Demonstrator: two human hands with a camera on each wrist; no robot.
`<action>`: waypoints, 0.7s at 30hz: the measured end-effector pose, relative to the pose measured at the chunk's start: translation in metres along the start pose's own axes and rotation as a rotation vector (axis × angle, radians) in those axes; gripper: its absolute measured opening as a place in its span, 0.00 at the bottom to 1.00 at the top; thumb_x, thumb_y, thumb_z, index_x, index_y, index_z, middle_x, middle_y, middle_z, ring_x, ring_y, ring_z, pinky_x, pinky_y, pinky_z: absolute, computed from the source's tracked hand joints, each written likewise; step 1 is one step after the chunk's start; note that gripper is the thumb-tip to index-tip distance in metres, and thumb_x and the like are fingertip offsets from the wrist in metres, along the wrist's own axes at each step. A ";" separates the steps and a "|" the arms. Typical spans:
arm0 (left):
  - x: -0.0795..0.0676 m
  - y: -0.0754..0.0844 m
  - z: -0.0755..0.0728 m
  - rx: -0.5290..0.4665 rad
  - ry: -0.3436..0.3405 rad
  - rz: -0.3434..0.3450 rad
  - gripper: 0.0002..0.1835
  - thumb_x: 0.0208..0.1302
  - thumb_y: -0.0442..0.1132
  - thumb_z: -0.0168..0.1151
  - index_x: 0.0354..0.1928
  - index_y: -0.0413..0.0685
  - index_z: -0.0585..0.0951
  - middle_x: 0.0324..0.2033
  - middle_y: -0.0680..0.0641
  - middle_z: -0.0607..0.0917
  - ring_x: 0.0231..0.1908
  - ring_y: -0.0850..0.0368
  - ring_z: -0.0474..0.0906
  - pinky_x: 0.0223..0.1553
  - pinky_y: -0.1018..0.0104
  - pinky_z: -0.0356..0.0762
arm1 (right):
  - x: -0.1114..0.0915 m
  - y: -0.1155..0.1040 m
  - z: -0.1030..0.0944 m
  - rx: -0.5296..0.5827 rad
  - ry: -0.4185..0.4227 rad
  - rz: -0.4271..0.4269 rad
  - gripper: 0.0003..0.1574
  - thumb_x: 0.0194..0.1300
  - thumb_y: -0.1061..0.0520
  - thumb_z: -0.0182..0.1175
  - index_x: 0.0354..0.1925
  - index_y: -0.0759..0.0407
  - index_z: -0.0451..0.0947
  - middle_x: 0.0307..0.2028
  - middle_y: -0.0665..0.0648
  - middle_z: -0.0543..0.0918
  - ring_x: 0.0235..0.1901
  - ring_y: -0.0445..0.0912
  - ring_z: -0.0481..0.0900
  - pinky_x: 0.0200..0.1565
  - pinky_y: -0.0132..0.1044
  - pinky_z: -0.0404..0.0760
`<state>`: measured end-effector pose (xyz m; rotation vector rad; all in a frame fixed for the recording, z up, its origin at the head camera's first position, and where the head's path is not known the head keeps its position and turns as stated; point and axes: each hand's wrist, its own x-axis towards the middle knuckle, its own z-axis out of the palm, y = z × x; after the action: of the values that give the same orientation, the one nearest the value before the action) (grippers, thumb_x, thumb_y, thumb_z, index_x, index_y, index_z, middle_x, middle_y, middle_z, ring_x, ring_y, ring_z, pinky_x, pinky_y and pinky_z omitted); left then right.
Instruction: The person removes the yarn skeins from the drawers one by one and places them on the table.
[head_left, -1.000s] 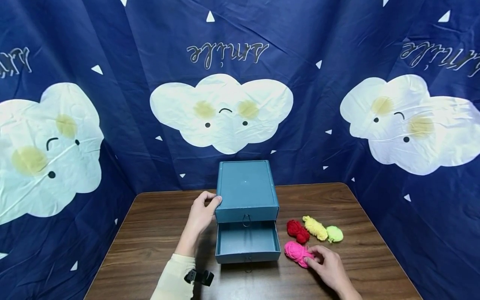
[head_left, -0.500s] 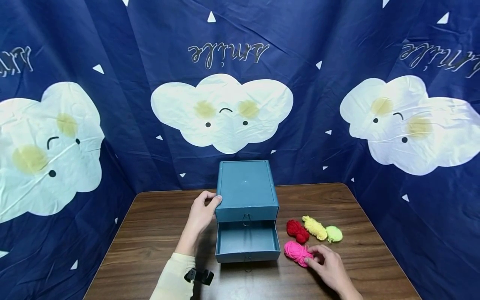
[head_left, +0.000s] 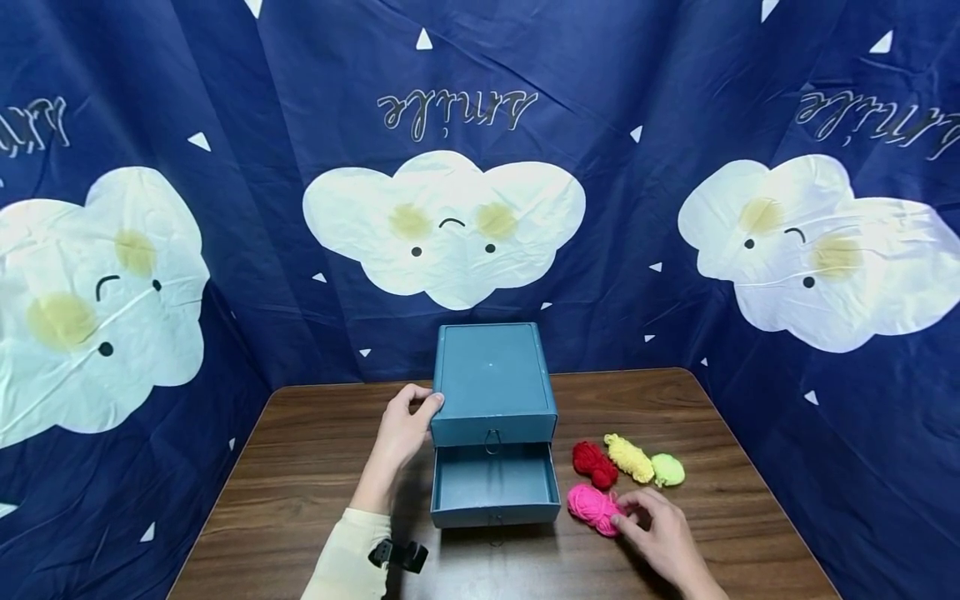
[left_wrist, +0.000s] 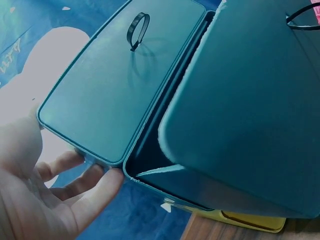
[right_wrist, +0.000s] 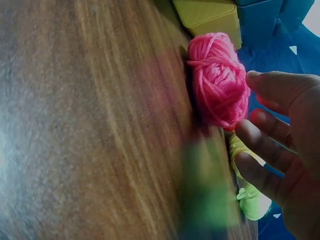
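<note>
A blue drawer cabinet (head_left: 491, 371) stands on the table, its middle drawer (head_left: 495, 515) pulled out with a bare floor. My left hand (head_left: 405, 425) holds the cabinet's left side near the front, thumb at the top edge and fingers along the side. To the right of the drawer lies a bundle of pink yarn (head_left: 592, 507). My right hand (head_left: 658, 529) pinches the right end of this yarn between thumb and fingers, close to the tabletop. In the right wrist view the thumb and fingertips meet the pink yarn (right_wrist: 217, 82) at one end.
Behind the pink yarn lie red yarn (head_left: 595, 464), yellow yarn (head_left: 630, 458) and light green yarn (head_left: 668, 470). A yellow drawer (right_wrist: 210, 20) sits low in the cabinet. Small loop pulls (head_left: 492, 442) stick out in front. A blue cloud-print curtain (head_left: 615, 333) surrounds the wooden table (head_left: 315, 458).
</note>
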<state>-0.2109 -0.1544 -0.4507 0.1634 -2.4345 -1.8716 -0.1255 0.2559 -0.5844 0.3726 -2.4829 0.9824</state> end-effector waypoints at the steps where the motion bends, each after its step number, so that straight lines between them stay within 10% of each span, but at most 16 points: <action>1: 0.000 0.000 0.000 0.002 0.000 -0.003 0.18 0.73 0.48 0.63 0.54 0.42 0.81 0.48 0.38 0.83 0.40 0.52 0.82 0.39 0.53 0.89 | 0.000 -0.001 0.000 0.002 0.003 -0.004 0.18 0.46 0.64 0.81 0.34 0.51 0.85 0.32 0.44 0.84 0.28 0.35 0.79 0.34 0.20 0.73; 21: -0.001 0.002 -0.003 -0.033 -0.025 0.003 0.23 0.73 0.49 0.63 0.63 0.45 0.78 0.54 0.38 0.80 0.47 0.49 0.80 0.38 0.56 0.88 | 0.014 -0.037 -0.007 0.100 -0.037 -0.074 0.18 0.48 0.67 0.80 0.38 0.53 0.87 0.30 0.40 0.82 0.29 0.29 0.77 0.27 0.26 0.79</action>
<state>-0.2094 -0.1561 -0.4480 0.1357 -2.4167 -1.9235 -0.1206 0.2333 -0.5517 0.5151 -2.4399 1.0813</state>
